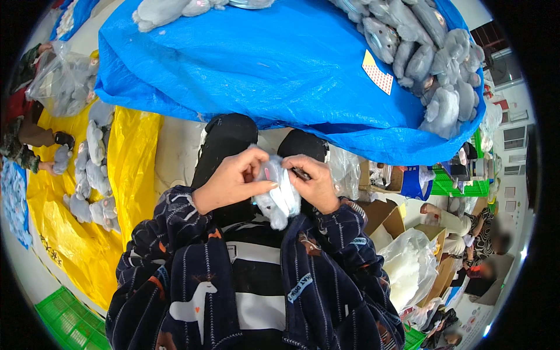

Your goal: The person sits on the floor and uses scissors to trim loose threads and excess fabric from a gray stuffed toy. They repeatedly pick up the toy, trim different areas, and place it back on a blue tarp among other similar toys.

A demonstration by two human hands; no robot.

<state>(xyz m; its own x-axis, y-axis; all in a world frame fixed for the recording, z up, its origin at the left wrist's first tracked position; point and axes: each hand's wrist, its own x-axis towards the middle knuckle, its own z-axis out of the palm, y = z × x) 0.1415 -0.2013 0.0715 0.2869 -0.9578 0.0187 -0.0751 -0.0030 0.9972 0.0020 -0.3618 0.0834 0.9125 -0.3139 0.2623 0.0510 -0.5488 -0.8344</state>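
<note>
Above my lap I hold a small grey plush toy (272, 201) with a pink-lined ear, a dark eye and a pale whitish-blue band around it. My left hand (236, 178) pinches it by the ear side, thumb lying across the top. On the other side my right hand (315, 181) has its fingers closed at the toy's edge. A small dark object (301, 173) shows at the right fingers; its kind is too hidden to tell. Ahead of my knees, a blue tarp (233, 70) carries a pile of similar grey plush toys (440, 70).
On the tarp lies a sheet with rows of red marks (378, 73). At left, a yellow tarp (137, 157) bears more plush toys, beside another person's hand (46, 167) and a clear bag (61, 81). A green crate (70, 318), cardboard boxes (382, 216) and a white-filled bag (408, 265) stand around me.
</note>
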